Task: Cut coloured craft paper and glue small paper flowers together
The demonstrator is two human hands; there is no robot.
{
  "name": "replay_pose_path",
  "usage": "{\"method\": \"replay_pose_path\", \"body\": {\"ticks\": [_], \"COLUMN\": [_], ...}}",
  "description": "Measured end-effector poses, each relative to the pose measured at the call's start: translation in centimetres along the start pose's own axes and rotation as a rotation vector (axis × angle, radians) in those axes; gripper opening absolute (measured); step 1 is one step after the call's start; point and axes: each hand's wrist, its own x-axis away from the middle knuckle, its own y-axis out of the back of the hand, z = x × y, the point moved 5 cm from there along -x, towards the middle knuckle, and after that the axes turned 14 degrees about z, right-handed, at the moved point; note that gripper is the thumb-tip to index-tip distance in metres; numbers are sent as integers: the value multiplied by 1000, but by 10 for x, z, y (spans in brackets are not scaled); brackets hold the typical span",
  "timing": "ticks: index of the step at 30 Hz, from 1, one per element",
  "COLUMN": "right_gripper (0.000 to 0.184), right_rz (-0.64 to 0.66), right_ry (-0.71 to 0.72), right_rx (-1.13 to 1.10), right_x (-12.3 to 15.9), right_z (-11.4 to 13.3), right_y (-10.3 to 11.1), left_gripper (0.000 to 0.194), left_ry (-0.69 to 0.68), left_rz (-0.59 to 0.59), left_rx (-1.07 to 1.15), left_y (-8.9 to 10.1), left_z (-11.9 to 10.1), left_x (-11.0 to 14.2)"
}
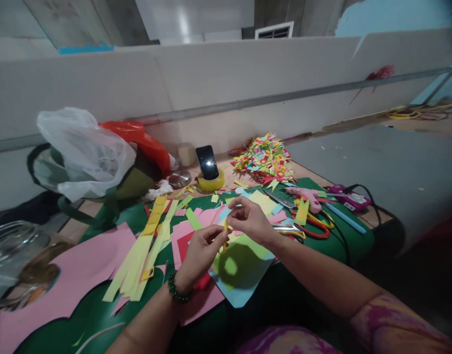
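Observation:
Between the fingertips of both hands is a small yellow strip (226, 225) of what looks like craft foam or paper. My left hand (202, 250), with a dark beaded bracelet (177, 287) at the wrist, pinches its lower part. From the right, my right hand (250, 221) closes finger and thumb on its upper part. Fingers hide much of the strip, so its exact shape is unclear. Below the hands lie a light green sheet (244, 263) and a light blue sheet (239, 295), with pink sheets (200, 310) to their left.
Pale yellow strips (132, 268) lie left on the green mat (89, 305). At right are scissors (316, 230), a utility knife (279, 199) and a pink glue gun (307, 196). Behind stand a phone (207, 162) on tape (211, 183) and a colourful cutout heap (265, 157).

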Motion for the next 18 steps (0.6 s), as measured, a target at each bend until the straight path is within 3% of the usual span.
{"method": "replay_pose_path", "body": {"ticks": [8, 14, 18], "right_gripper": [27, 27, 24], "right_rz": [-23, 82, 57], "right_ry": [20, 9, -8], "right_rx": [75, 15, 20], "right_x": [1, 1, 1], "right_z": [0, 2, 4], "right_y": [2, 8, 12], "left_gripper": [35, 36, 34], "left_ry": [32, 35, 25], "left_rz": [33, 11, -7], "left_rx": [73, 68, 35], "left_y": [2, 3, 3], "left_z": [-3, -3, -1], "left_x": [0, 0, -1]}}
